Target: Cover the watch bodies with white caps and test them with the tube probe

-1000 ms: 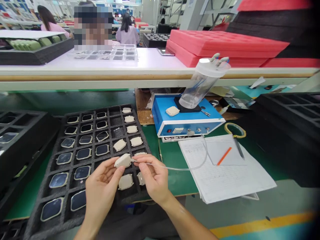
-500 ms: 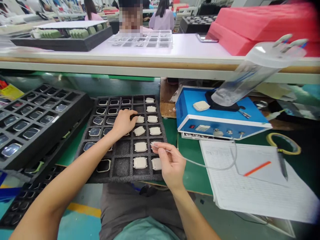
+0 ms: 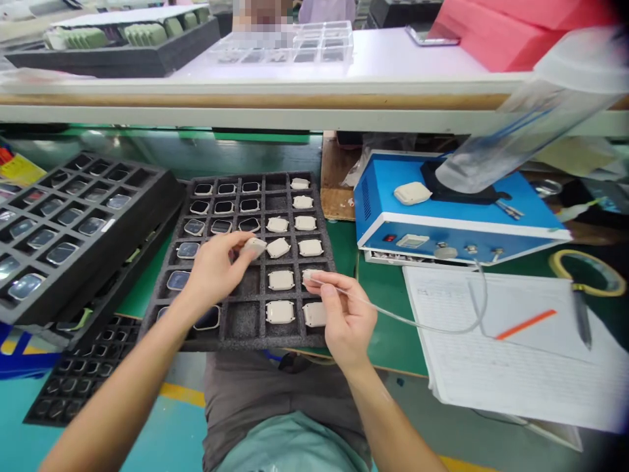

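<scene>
A black foam tray (image 3: 240, 342) of square compartments lies before me. Dark-screened watches (image 3: 225, 208) fill its left columns, and cream watch cases (image 3: 280, 280) sit in the right ones. Above the tray's middle, my left hand (image 3: 216, 265) pinches a cream watch case (image 3: 254, 246) between thumb and fingers. My right hand (image 3: 346, 318), at the tray's right side, grips the end of a thin clear tube (image 3: 393, 316). The tube's tip is near a partly covered case in the right column; whether they touch I cannot tell.
The tube runs to a blue control box (image 3: 462, 226) with another cream case (image 3: 411, 193) on top. Stacked foam trays (image 3: 93, 262) stand left. Papers (image 3: 491, 367), a pen (image 3: 581, 318) and a tape roll (image 3: 560, 262) lie right. A white shelf (image 3: 275, 121) crosses behind.
My left hand has drawn back toward me from the tray's upper middle, and a cream watch case now shows in its fingers. My right hand stays with the tube. The view has tilted down.
</scene>
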A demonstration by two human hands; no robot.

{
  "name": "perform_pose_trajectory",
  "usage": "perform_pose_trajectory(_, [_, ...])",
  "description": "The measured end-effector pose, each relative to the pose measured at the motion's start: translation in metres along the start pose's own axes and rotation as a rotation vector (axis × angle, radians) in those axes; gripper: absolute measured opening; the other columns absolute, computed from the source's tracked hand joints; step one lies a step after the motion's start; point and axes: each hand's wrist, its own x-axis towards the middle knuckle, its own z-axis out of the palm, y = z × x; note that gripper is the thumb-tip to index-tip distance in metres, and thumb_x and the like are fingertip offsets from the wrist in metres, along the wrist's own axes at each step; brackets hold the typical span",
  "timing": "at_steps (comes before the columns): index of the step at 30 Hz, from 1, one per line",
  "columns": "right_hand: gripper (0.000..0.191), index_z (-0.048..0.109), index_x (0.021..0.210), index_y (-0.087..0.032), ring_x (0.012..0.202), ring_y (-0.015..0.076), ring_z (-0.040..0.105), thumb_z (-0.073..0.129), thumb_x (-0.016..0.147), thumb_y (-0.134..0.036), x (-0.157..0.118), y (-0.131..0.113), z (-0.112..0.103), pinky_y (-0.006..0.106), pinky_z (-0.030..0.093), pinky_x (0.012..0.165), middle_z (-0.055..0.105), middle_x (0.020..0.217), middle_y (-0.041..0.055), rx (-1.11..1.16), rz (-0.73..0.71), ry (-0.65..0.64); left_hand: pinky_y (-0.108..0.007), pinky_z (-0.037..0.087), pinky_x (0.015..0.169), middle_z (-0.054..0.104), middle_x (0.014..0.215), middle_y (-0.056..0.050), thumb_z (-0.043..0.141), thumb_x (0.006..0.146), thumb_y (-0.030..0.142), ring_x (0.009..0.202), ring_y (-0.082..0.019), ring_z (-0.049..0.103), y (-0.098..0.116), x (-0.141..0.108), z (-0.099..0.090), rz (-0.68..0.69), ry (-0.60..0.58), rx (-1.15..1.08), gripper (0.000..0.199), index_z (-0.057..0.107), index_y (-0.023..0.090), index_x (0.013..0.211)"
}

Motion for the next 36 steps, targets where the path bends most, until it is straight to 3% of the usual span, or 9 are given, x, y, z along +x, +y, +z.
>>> perform_pose_trajectory(4, [0.015, 0.077, 0.108, -0.025, 0.092, 0.0171, 0.080, 0.063, 0.104, -0.027, 0.000, 0.003, 0.000, 0.030, 0.069, 0.085, 0.079, 0.103, 0.0048, -0.012, -0.087, -0.009, -0.033, 0.063, 0.079, 0.080, 0.094, -0.007, 0.086, 0.078, 0.037, 0.085, -0.021, 0.076, 0.029, -0.035, 0.034, -0.264, 0.076, -0.784, 0.035, 0.070, 0.017, 0.103])
perform_pose_trajectory(8, [0.017, 0.076, 0.112, -0.026, 0.103, 0.0201, 0.078, 0.061, 0.104, -0.023, -0.001, 0.009, -0.005, 0.037, 0.067, 0.093, 0.079, 0.109, 0.0056, -0.103, -0.123, -0.035, -0.028, 0.064, 0.079, 0.081, 0.104, -0.007, 0.091, 0.075, 0.032, 0.091, -0.019, 0.077, 0.044, -0.048, 0.061, -0.356, 0.155, -1.071, 0.043, 0.071, 0.017, 0.110])
perform_pose_trajectory(15, [0.022, 0.075, 0.113, -0.026, 0.117, 0.0236, 0.076, 0.061, 0.101, -0.014, 0.001, 0.005, -0.007, 0.044, 0.062, 0.104, 0.080, 0.120, 0.0070, -0.189, -0.227, -0.131, -0.026, 0.064, 0.082, 0.084, 0.102, -0.009, 0.090, 0.077, 0.026, 0.088, -0.018, 0.080, 0.046, -0.051, 0.064, -0.320, 0.198, -0.938, 0.041, 0.079, 0.015, 0.114])
perform_pose_trajectory(20, [0.023, 0.076, 0.113, -0.026, 0.120, 0.0253, 0.076, 0.062, 0.100, -0.012, 0.003, 0.005, -0.006, 0.047, 0.062, 0.106, 0.080, 0.121, 0.0072, -0.190, -0.220, -0.148, -0.025, 0.064, 0.073, 0.085, 0.094, -0.005, 0.089, 0.077, 0.025, 0.077, -0.018, 0.079, 0.048, -0.056, 0.065, -0.219, 0.207, -0.775, 0.026, 0.084, 0.019, 0.102])
perform_pose_trajectory(24, [0.023, 0.076, 0.113, -0.026, 0.120, 0.0259, 0.076, 0.061, 0.101, -0.013, 0.002, 0.004, -0.007, 0.048, 0.062, 0.106, 0.081, 0.118, 0.0067, -0.194, -0.214, -0.156, -0.026, 0.064, 0.075, 0.085, 0.095, -0.003, 0.088, 0.078, 0.024, 0.078, -0.019, 0.079, 0.046, -0.057, 0.065, -0.170, 0.222, -0.680, 0.027, 0.085, 0.022, 0.105])
perform_pose_trajectory(36, [0.023, 0.076, 0.113, -0.028, 0.121, 0.0266, 0.076, 0.061, 0.102, -0.015, 0.002, 0.002, -0.006, 0.051, 0.061, 0.107, 0.081, 0.118, 0.0059, -0.181, -0.151, -0.153, -0.030, 0.064, 0.078, 0.085, 0.098, -0.002, 0.088, 0.080, 0.028, 0.081, -0.021, 0.078, 0.046, -0.058, 0.066, -0.203, 0.211, -0.627, 0.027, 0.086, 0.025, 0.107])
